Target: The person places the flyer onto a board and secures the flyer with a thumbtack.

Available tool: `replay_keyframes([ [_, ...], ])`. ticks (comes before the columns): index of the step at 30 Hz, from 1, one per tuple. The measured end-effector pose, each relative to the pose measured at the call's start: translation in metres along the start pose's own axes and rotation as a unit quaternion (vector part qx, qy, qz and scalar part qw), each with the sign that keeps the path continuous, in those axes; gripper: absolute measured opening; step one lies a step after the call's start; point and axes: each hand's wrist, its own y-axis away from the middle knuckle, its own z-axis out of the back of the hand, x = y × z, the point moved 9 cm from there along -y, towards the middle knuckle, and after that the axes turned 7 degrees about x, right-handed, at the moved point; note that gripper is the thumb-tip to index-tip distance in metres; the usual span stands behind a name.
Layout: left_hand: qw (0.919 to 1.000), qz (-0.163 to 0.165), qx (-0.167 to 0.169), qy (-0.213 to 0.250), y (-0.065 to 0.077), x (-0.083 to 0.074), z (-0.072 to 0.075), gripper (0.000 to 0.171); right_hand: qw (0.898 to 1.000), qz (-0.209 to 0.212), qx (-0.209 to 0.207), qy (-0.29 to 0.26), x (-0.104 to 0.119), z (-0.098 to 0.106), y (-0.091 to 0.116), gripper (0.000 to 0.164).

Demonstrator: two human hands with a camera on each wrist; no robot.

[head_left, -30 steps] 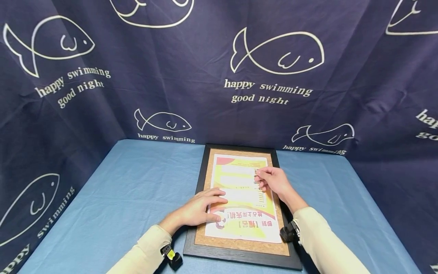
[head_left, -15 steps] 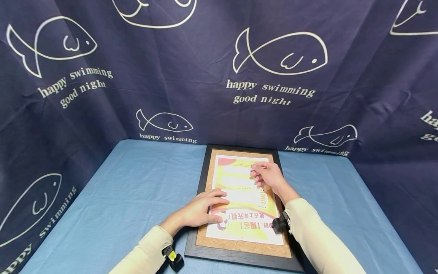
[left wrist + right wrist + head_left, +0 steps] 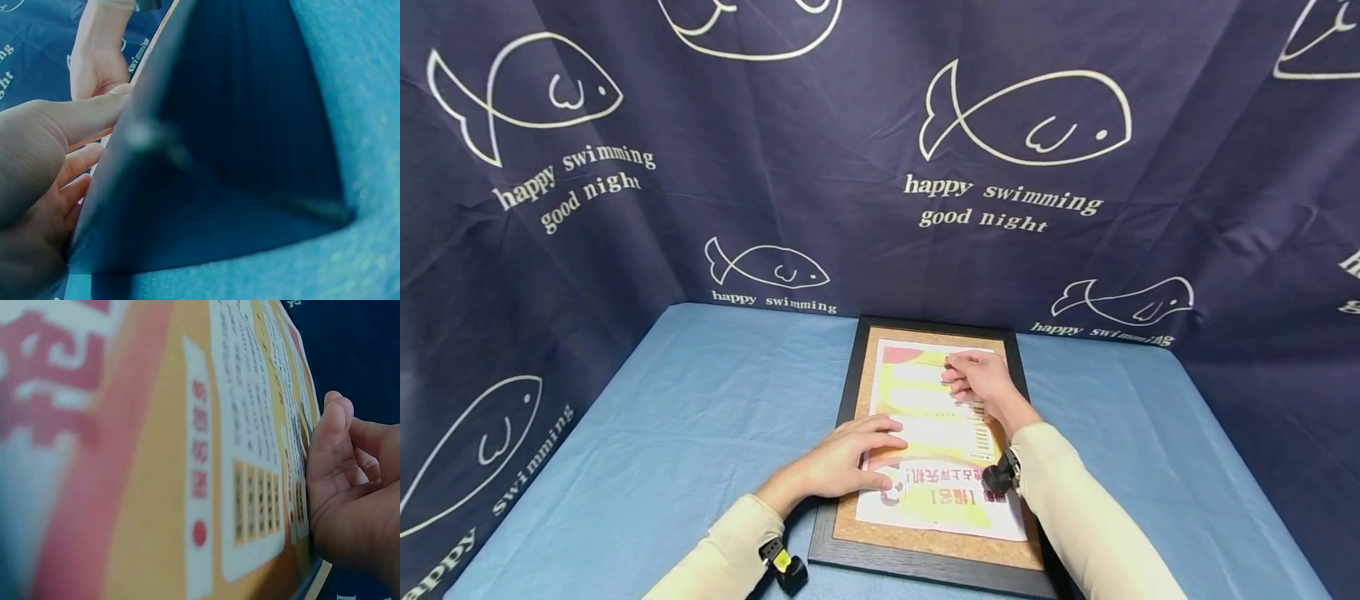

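Note:
A printed poster point(image 3: 917, 433), yellow and white with pink lettering, lies on a cork board point(image 3: 917, 537) with a black frame point(image 3: 925, 573). My left hand point(image 3: 853, 458) rests over the board's left side, fingers spread onto the poster; in the left wrist view its thumb point(image 3: 94, 115) reaches to the dark frame side point(image 3: 237, 144). My right hand point(image 3: 977, 379) is over the poster's upper right part, thumb and forefinger tips pinched together. In the right wrist view these fingertips point(image 3: 331, 425) are close beside the paper. They hide what they pinch, and I cannot tell what it is.
A blue cloth point(image 3: 737, 392) covers the table under the board. Behind it hangs a navy curtain point(image 3: 880, 267) with white fish drawings, right at the table's far edge. A small black device point(image 3: 786, 571) is strapped to the left wrist, another point(image 3: 1000, 475) to the right.
My right hand has moved up and left across the poster, still pinching. My left hand stays in place on the board. The whole head view has shifted slightly.

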Motion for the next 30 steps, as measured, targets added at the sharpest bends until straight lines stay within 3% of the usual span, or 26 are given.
replay_keyframes([
  [20,0.9999,-0.007,-0.002,-0.009,-0.001,-0.002,0.001,0.050,0.999,-0.031,-0.023,-0.028,0.001,-0.002,-0.019,0.028],
  [30,0.9999,-0.008,0.001,-0.010,-0.001,-0.003,0.001,0.051,0.998,-0.046,-0.034,-0.009,0.000,-0.001,-0.024,0.027],
])
